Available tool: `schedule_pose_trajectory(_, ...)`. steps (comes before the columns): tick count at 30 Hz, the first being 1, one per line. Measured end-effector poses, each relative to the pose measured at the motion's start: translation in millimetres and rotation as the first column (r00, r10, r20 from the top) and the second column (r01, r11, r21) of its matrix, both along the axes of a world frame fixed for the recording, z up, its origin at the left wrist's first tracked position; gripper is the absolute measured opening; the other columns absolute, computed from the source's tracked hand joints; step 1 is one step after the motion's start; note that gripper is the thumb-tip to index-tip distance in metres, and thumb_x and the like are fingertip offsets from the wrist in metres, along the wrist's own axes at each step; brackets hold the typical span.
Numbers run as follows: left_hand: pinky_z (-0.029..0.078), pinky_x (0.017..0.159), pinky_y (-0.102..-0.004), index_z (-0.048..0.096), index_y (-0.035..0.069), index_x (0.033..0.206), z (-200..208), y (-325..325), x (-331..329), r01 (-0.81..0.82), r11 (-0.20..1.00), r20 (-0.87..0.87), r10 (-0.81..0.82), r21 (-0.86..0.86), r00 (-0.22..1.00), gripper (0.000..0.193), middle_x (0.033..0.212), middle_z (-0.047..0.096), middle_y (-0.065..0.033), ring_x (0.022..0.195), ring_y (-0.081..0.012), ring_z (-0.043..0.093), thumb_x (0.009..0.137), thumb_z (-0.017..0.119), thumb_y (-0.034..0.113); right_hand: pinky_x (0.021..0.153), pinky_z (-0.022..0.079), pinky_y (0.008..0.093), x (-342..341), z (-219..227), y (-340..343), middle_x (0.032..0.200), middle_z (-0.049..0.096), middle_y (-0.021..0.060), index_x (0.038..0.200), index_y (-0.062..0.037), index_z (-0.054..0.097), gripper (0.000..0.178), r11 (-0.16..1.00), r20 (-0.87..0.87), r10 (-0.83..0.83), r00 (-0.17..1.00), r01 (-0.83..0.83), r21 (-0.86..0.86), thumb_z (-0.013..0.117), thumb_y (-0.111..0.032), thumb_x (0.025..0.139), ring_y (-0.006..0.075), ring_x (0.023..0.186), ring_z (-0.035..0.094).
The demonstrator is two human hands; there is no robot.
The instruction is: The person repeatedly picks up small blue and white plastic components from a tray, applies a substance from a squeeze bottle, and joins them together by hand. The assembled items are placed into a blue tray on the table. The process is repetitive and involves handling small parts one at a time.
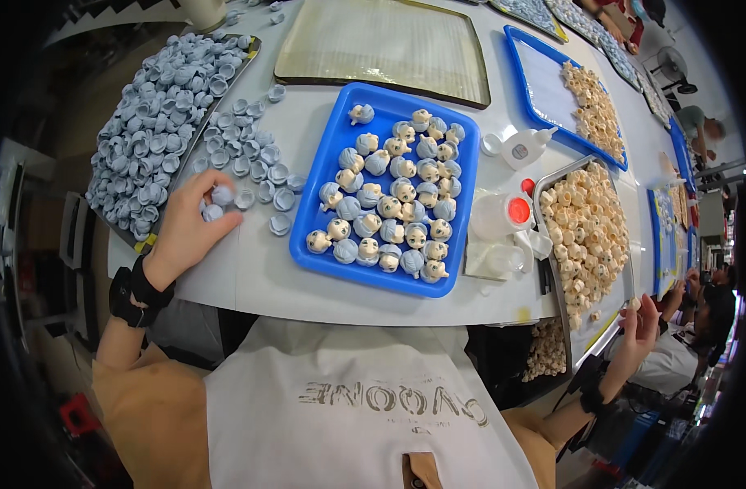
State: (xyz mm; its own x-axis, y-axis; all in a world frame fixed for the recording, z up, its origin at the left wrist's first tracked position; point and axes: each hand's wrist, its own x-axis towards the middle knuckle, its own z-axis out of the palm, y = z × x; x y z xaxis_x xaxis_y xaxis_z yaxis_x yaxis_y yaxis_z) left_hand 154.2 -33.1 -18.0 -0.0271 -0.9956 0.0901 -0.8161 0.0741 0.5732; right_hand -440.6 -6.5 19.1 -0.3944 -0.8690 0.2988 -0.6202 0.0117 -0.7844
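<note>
My left hand (185, 226) rests at the table's left side, thumb and fingers curled round a rounded blue-grey doll hair piece (221, 196). A second such piece sits beside it, within the curl of the hand. More loose hair pieces (244, 148) lie scattered just beyond. Out at the right, past the table's edge, my right hand (640, 336) is raised, pinching a small cream doll face piece (633, 304) between its fingertips. Between the hands stands a blue tray (314, 232) with many doll heads (389, 206), cream faces joined to blue-grey hair.
A heaped tray of hair pieces (149, 134) stands far left. On the right are a tray of cream face pieces (586, 232), a white squeeze bottle (526, 148) and a clear jar with red (497, 216). A shallow tray (381, 45) lies behind; co-workers sit farther right.
</note>
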Motion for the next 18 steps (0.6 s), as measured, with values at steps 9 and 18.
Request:
schedule_pose_trajectory(9,0.026,0.038,-0.0144,0.049,0.006,0.105,34.5,26.4,-26.2,-0.13,0.926,-0.754,0.365,0.354,0.546,0.021,0.075,0.045,0.0012,0.045,0.0006,0.033,0.085,0.055,0.011,0.074,0.048,0.0258,100.6,3.0,10.7,0.108,0.055,0.0134,0.102,0.0042,0.058,0.027,0.928,0.247,0.372,0.895,-0.353,-0.119,0.059,0.008,0.075,0.017,0.089,0.057)
schedule_pose_trajectory(18,0.03,0.031,-0.0197,0.041,-0.012,0.119,30.8,37.1,-107.8,0.464,0.85,-0.955,0.294,0.248,-0.029,0.054,0.069,0.059,-0.0163,0.037,-0.0042,0.037,0.09,0.047,0.034,0.065,0.048,0.0248,170.0,13.0,-42.2,0.089,0.062,0.0085,0.094,-0.0006,0.064,0.026,0.861,-0.203,0.508,0.837,-0.492,0.127,0.067,0.006,0.069,0.0163,0.075,0.062)
